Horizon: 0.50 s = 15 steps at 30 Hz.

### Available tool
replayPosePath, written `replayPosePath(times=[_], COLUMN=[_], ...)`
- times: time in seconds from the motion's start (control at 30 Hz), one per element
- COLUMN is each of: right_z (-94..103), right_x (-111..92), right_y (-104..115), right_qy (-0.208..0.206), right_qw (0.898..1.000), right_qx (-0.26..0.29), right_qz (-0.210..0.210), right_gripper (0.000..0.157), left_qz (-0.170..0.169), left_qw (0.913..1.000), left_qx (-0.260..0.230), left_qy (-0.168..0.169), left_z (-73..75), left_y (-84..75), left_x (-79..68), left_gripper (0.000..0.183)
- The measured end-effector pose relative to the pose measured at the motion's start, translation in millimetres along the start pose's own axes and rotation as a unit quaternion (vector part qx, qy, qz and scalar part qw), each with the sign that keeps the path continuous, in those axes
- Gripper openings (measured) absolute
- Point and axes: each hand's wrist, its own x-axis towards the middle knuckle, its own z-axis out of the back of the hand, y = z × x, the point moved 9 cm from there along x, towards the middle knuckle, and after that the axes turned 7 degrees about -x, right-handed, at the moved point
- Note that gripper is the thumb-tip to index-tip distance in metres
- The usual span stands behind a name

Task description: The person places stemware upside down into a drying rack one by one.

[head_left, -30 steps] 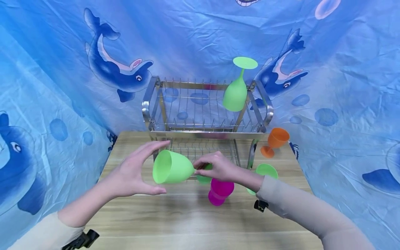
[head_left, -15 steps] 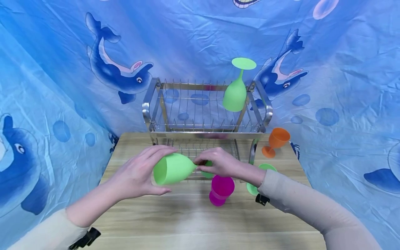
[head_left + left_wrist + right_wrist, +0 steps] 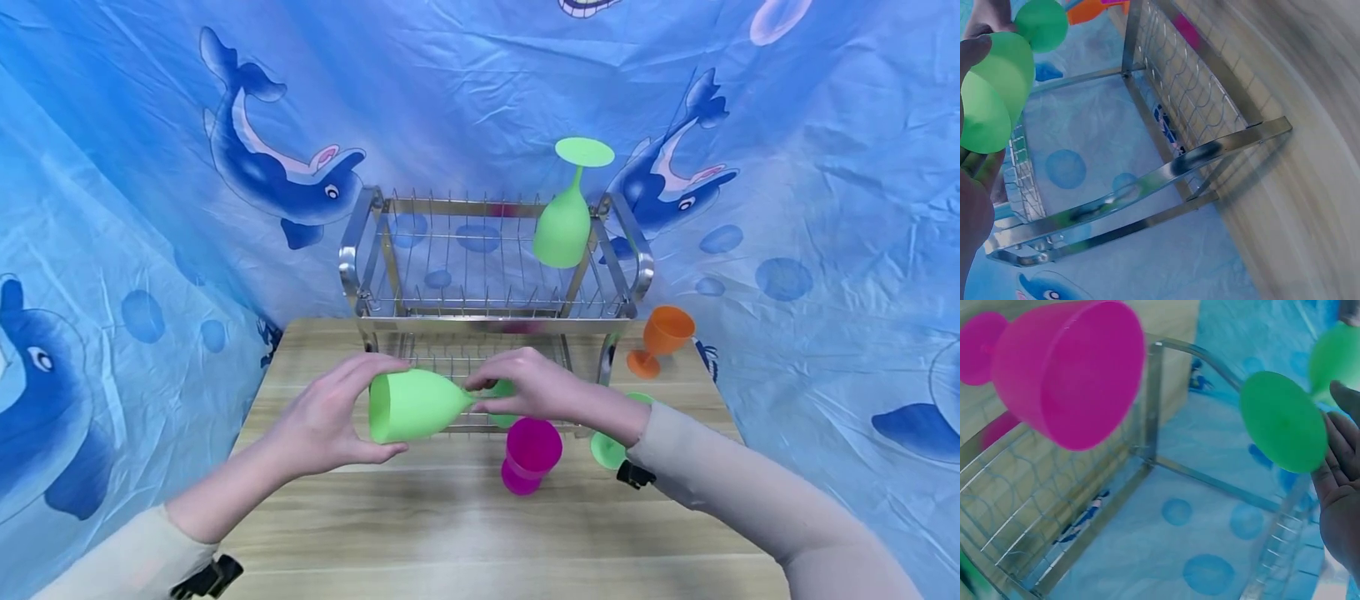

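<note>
A light green goblet [image 3: 420, 406] lies sideways in the air before the dish rack, its bowl facing left. My left hand [image 3: 322, 425] holds the bowl near the rim, thumb below and fingers above. With fingertips and thumb, my right hand [image 3: 536, 387] pinches the thin stem close to the bowl. The goblet's round foot [image 3: 1282, 422] shows whole in the right wrist view; in the head view my right hand partly covers it. Just below that hand, a magenta goblet [image 3: 533, 450] stands upright on the table.
The two-tier metal dish rack [image 3: 495, 325] stands at the back, with an upside-down green goblet [image 3: 564, 225] on its upper tier, right side. An orange goblet [image 3: 667, 331] stands right of it. Another green goblet [image 3: 608, 450] is partly hidden under my right forearm.
My left hand has moved right and closed its thumb and fingers onto the bowl, which it stood apart from earlier. The right hand keeps its pinch on the stem.
</note>
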Motion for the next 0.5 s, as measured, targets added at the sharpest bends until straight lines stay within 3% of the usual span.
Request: replayPosePath(times=[0.13, 0.23, 0.3, 0.4, 0.5], right_z=[23.7, 39.6, 49.0, 56.8, 52.2], right_x=[-12, -26, -37, -56, -71], right_y=[5, 3, 0, -5, -6], right_qy=[-0.061, -0.1, -0.119, -0.133, -0.118], right_qw=[0.998, 0.988, 0.974, 0.944, 0.922], right_qx=[0.019, 0.101, 0.175, 0.281, 0.351], right_qz=[-0.024, -0.057, -0.08, -0.109, -0.115], right_gripper=[0.049, 0.052, 0.05, 0.046, 0.042], left_qz=[0.055, 0.095, 0.122, 0.16, 0.188], left_qw=[0.9981, 0.9938, 0.9894, 0.978, 0.9621], left_qx=[-0.024, -0.042, -0.049, -0.101, -0.165], left_qy=[-0.014, -0.04, -0.061, -0.089, -0.109], left_z=[2.4, 8.6, 13.9, 19.9, 22.5], left_y=[10.7, 16.4, 19.5, 23.5, 27.3], left_x=[-7.6, -14.9, -20.7, -29.6, -38.7], left_gripper=[0.097, 0.096, 0.096, 0.094, 0.092])
